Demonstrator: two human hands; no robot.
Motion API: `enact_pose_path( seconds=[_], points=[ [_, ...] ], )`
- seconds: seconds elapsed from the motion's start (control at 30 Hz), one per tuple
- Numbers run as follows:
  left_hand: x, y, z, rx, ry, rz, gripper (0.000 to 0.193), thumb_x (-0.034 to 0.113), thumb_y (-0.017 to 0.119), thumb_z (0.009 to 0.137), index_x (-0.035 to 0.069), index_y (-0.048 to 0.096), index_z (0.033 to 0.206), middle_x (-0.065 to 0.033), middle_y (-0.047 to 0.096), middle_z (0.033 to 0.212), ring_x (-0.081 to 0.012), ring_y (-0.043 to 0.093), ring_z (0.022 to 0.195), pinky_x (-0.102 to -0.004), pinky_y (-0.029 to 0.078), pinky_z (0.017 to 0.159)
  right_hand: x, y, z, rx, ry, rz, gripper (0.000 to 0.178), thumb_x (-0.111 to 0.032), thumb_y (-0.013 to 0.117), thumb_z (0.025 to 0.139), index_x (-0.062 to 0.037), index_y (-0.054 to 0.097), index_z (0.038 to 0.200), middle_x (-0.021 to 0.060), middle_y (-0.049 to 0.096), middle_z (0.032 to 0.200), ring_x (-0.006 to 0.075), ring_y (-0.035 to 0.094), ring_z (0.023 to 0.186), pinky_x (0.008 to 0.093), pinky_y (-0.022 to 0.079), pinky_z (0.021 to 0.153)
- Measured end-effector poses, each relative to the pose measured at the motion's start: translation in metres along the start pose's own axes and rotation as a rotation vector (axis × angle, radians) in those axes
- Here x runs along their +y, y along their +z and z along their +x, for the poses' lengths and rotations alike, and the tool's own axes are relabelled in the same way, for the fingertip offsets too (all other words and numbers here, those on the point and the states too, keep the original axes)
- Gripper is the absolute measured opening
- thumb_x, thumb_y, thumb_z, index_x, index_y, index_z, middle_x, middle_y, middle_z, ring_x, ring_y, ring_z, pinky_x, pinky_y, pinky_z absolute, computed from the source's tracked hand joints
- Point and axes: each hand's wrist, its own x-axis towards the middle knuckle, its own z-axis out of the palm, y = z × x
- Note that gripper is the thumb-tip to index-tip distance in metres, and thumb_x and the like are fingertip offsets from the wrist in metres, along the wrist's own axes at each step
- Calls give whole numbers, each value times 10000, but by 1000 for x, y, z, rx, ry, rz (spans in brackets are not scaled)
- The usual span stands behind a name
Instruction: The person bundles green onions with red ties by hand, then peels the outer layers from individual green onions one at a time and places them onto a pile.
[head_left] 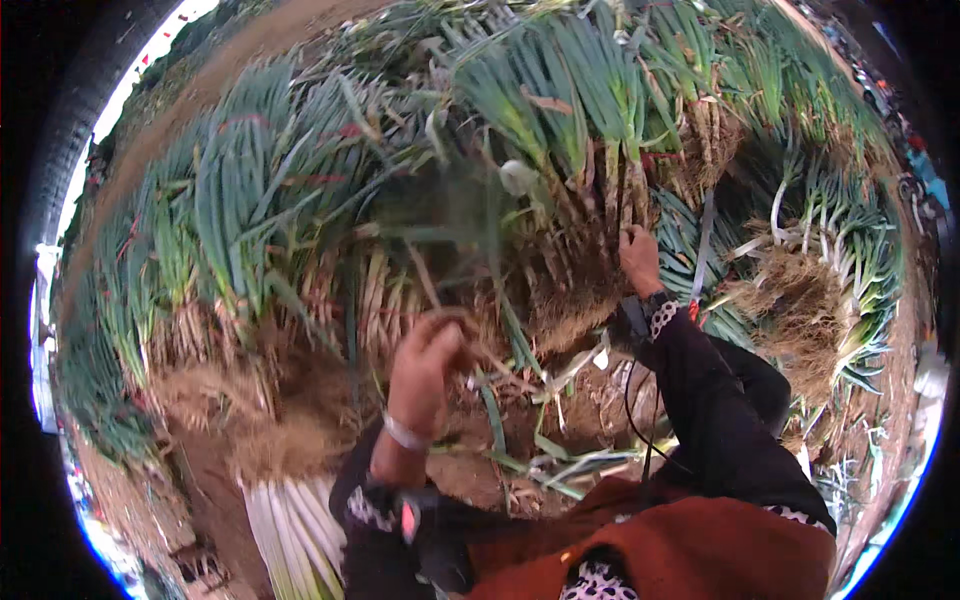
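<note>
Leeks (612,130) just ahead of the right hand (642,260), leaves up and roots (570,315) down, in a packed row. Right fingers bent against a slim stem (627,203); how firmly closed, impossible to say. Left hand (422,375) well apart from it, fingers curled, seemingly around a thin tan strip (422,278); blurred, so hold uncertain. For good handling, most likely: brace the stem low, near the roots, with the right; draw any dry strip lengthwise with the left, gently, to spare sound leaf. Mind the black cord (632,410) below the right wrist. As for textures: leaves long, flat, blue-green, tapering; stems straight, brownish, papery; roots fine, matted, dusty. At lower left, thick white stalks (295,535), smooth and straight. Nearer, limp loose leaves (580,466) strewn over crumbly brown soil (462,475).
</note>
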Motion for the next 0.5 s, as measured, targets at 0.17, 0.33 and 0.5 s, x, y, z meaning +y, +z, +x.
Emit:
enact_pose_path(
  seconds=[0.17,0.33,0.5],
  points=[
    [6,-1,2,-63,39,78,204,73,453,882,12,517,1066,-81,591,934,-142,573,764,-266,474,679,-28,24,67,541,-71,-371,342,-293,516,826,14,570,964,233,573,869,396,557,847,450,430,735],
    [-4,5,13,-100,5,169,220,103,468,888,-4,514,1076,-70,589,937,-120,569,732,-247,470,657,-1,-12,88,-50,108,-10,494,-403,570,777,30,577,1014,225,614,943,368,579,887,425,441,762],
    [-74,-16,41,-143,111,457,288,243,440,924,28,500,1105,-80,595,955,-150,587,769,-258,472,639,-122,-50,-54,-457,77,461,425,-322,646,770,29,594,1005,100,626,790,146,570,727,306,467,664]
  ],
)
